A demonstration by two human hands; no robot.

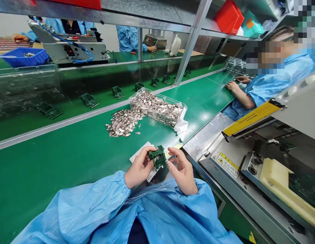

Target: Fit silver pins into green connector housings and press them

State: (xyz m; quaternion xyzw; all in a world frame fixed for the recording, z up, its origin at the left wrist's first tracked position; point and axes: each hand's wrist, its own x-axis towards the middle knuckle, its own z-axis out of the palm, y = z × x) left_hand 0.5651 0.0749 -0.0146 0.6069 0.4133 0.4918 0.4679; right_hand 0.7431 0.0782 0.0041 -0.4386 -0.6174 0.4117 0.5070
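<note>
My left hand point(139, 168) grips a dark green plastic frame point(157, 157) by its left side, with the thumb on the near edge. At the frame's right edge is my right hand point(182, 170), its thumb and fingers curled in a pinch. Whatever may be between those fingertips is too small to make out. Partly hidden under the hands lies a light, gridded block point(141, 150). Beyond them, small silvery metal pieces point(125, 122) are heaped on the green table, spilling from a clear plastic tray point(184, 112) full of the same pieces.
Similar green frames point(88, 100) stand in a row on the strip behind the metal rail point(96, 112). A machine point(249, 166) with a yellow label borders the right side. A co-worker point(281, 78) works farther along, and a blue bin point(25, 57) stands across the line.
</note>
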